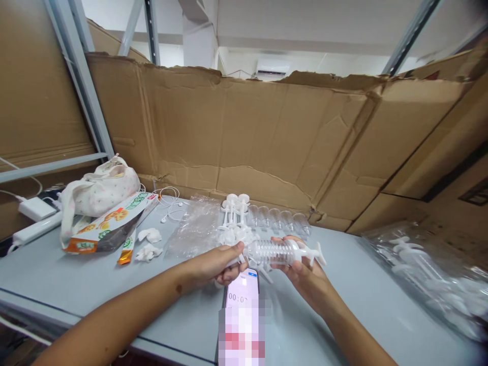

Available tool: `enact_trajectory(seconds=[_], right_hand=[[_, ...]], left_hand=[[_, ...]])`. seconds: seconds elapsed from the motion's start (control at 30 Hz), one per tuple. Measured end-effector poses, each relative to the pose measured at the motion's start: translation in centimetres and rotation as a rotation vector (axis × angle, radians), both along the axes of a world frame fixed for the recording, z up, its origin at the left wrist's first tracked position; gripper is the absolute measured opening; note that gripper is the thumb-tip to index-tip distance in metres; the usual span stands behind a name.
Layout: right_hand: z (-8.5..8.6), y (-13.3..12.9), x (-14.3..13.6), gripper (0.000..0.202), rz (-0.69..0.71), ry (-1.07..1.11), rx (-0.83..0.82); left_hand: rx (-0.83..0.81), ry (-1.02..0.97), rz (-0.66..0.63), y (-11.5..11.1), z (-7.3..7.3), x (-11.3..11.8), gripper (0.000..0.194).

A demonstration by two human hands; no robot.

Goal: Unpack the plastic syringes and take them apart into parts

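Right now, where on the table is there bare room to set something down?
Bare tabletop shows between the right forearm and bagged parts, and between the left forearm and crumpled tissues. The back middle is crowded: white plungers, clear cylinders, plastic bag.

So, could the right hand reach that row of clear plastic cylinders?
Probably yes: the row of clear plastic cylinders lies just beyond the right hand, nothing visible between, though it may first need to release its clear ribbed plastic tube.
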State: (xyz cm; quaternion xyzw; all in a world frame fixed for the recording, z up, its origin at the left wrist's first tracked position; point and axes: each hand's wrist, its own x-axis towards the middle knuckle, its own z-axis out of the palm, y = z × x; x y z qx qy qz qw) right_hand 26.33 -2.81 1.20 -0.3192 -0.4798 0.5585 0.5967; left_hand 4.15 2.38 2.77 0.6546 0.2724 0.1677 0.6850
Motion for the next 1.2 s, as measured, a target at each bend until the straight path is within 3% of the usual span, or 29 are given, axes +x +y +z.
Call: enact_trajectory(seconds=[0.17,0.3,0.4,0.5,0.6,0.73,0.83,0.93,1.07,1.2], right_hand=[[-0.4,0.8,0.4,0.029,-0.126,0.032,-0.007],[-0.4,1.4,1.0,0.022,-0.216,0.061,0.007],[-0.5,2.0,1.8,0.021,-0.269,0.085,0.003],[-0.8,2.5,2.7,0.024,-0.322,0.138,-0.01],[-1.0,2.9,3.3,0.028,-0.368,0.176,-0.011],[-1.0,3.0,3.5,0.028,-0.38,0.194,-0.009],[-0.9,3.0,3.3,0.028,-0.38,0.198,-0.008],[-0.8,2.9,3.1,0.028,-0.378,0.19,-0.02],[-0.8,2.9,3.1,0.029,-0.387,0.185,-0.028],[-1.0,3.0,3.1,0.029,-0.377,0.182,-0.028]], left_hand=[[0.777,0.282,0.344,0.5,0.3,-0.3,0.03],[1.228,0.466,0.393,2.1,1.3,0.2,0.023],[1.435,0.529,0.356,4.0,1.5,1.3,0.024],[1.498,0.585,0.262,5.9,1.0,2.4,0.024],[1.468,0.626,0.259,6.7,0.6,2.6,0.028],[1.504,0.551,0.297,4.5,0.9,1.2,0.038],[1.571,0.479,0.17,1.7,0.5,-0.4,0.047],[1.633,0.53,0.07,0.1,-1.0,-1.5,0.056],[1.701,0.622,0.085,0.6,-3.0,-1.7,0.049],[1.778,0.612,0.055,2.3,-3.1,-0.7,0.044]])
